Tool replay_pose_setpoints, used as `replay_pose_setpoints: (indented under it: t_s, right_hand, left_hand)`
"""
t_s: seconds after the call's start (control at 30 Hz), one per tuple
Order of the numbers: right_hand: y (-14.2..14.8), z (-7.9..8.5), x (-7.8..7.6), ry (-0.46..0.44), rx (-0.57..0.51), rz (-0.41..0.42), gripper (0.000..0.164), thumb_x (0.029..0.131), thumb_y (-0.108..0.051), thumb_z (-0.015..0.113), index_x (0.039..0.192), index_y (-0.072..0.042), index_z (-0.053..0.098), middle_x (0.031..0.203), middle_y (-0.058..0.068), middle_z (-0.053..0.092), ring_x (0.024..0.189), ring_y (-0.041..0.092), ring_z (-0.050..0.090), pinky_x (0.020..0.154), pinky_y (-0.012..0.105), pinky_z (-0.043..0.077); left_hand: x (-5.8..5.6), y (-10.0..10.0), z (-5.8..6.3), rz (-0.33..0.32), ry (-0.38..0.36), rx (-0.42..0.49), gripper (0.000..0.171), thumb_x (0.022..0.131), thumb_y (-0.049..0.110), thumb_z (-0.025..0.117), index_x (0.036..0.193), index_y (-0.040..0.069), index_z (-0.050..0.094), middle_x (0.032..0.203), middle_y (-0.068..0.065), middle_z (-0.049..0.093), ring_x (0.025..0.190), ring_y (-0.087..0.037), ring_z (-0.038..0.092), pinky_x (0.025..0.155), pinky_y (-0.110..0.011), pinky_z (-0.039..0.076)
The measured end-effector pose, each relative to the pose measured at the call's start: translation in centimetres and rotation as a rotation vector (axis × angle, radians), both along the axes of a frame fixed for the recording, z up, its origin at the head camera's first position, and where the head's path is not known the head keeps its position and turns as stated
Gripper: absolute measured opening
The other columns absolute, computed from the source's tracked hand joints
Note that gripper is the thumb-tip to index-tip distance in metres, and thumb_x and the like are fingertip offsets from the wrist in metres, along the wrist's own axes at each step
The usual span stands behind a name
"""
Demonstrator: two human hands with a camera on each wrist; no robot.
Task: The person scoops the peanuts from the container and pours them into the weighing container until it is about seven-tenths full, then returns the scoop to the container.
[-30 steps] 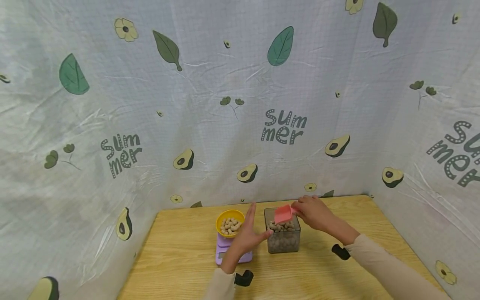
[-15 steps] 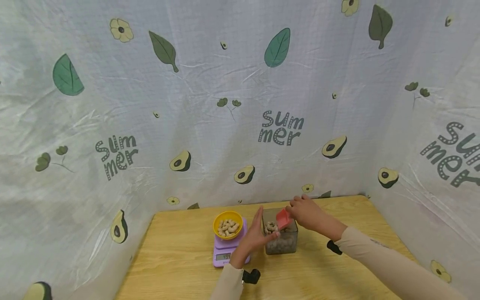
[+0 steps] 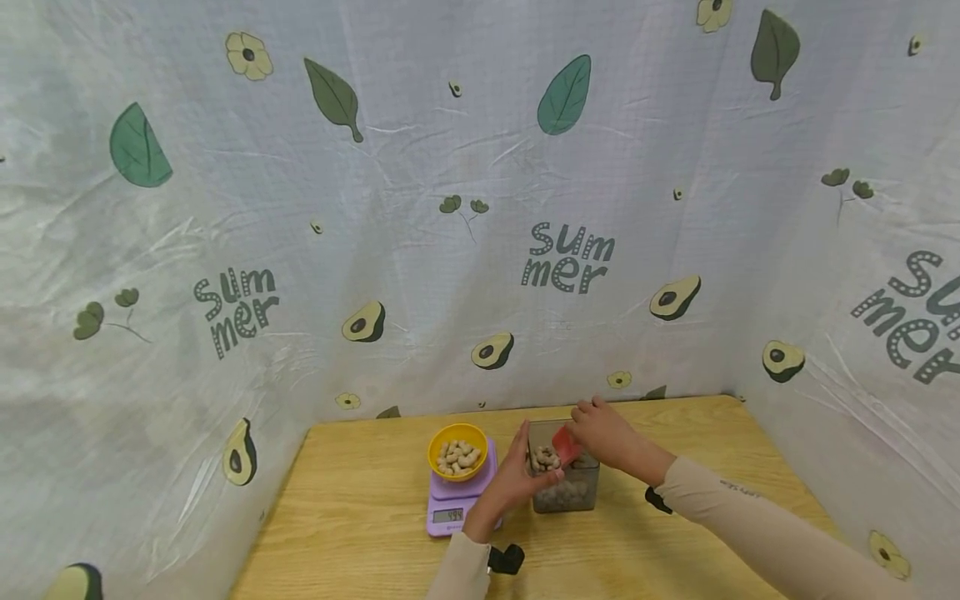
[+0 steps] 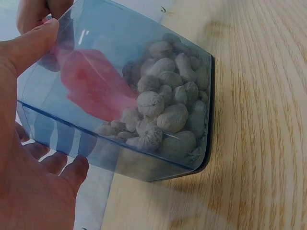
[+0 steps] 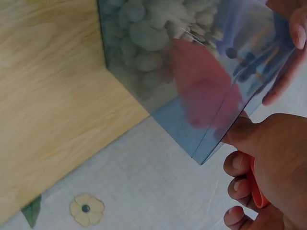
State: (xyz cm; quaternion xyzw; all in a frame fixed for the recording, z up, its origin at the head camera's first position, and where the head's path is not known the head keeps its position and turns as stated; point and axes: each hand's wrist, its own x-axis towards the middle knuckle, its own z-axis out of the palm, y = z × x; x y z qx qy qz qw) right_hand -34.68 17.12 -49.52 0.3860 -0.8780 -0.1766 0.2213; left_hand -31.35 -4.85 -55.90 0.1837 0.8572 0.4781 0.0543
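A smoky see-through plastic container (image 3: 587, 498) stands on the table, part filled with peanuts in their shells (image 4: 165, 112). My left hand (image 3: 513, 482) holds it at its left side, thumb toward the front rim and fingers along the wall. My right hand (image 3: 606, 435) reaches over the right rim and grips the handle of a red scoop (image 3: 566, 447). The left wrist view shows the scoop (image 4: 93, 86) inside the container, tilted down, its front edge in among the peanuts. In the right wrist view, the fingers curl round the red handle (image 5: 259, 191).
Left of the container, a yellow bowl (image 3: 432, 464) with peanuts sits on a purple kitchen scale (image 3: 438, 504) with a lit display. My left forearm passes close to the scale's right side. A patterned sheet (image 3: 420, 250) hangs behind and beside the wooden table (image 3: 360, 500).
My right hand has lowered the scoop from over the container into the peanuts and tilted it. My left hand has shifted right, uncovering more of the bowl and the scale's display.
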Motion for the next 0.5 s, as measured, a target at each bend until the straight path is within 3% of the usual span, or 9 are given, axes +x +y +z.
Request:
replay_pose_setpoints:
  t_s: [0.33,0.5]
  right_hand:
    - [0.3,-0.1,-0.3,-0.072,-0.089,-0.002,0.016,0.081,-0.018,0.079,0.096,-0.015,0.073,0.087,0.003,0.068,0.084,0.022,0.061,0.075,0.039,0.052]
    - [0.2,-1.4,-0.5,-0.099,-0.092,-0.004,0.015,0.084,-0.017,0.076,0.097,-0.015,0.071,0.088,0.004,0.068,0.083,0.023,0.059,0.077,0.042,0.053]
  left_hand:
    - [0.1,0.1,-0.1,0.020,-0.024,-0.014,0.113,0.081,0.063,0.069,0.160,0.020,0.000,0.165,-0.016,0.012,0.150,-0.040,0.022,0.116,-0.060,0.029]
    - [0.1,0.1,0.0,0.024,-0.030,-0.010,0.111,0.082,0.061,0.070,0.160,0.022,0.002,0.166,-0.014,0.012,0.150,-0.039,0.023,0.116,-0.060,0.029]
